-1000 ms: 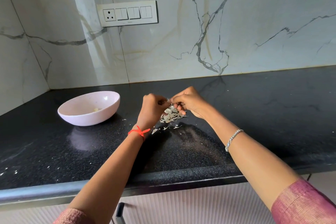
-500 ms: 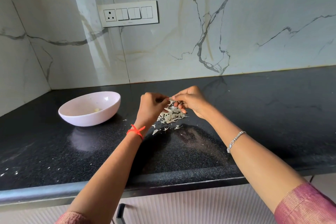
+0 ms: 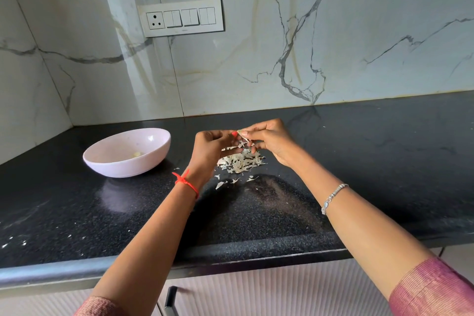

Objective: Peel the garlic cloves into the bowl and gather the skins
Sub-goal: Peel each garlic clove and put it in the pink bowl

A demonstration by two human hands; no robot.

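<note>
Left hand and right hand meet, both pinching a clove over the skins on the counter. The bowl sits at their 9 o'clock.

The back wall is glossy white marble with grey veins and carries a white switch plate. It meets a side wall at the left. The counter is shiny black speckled stone. Below it is a pale ribbed cabinet with a dark handle.
</note>
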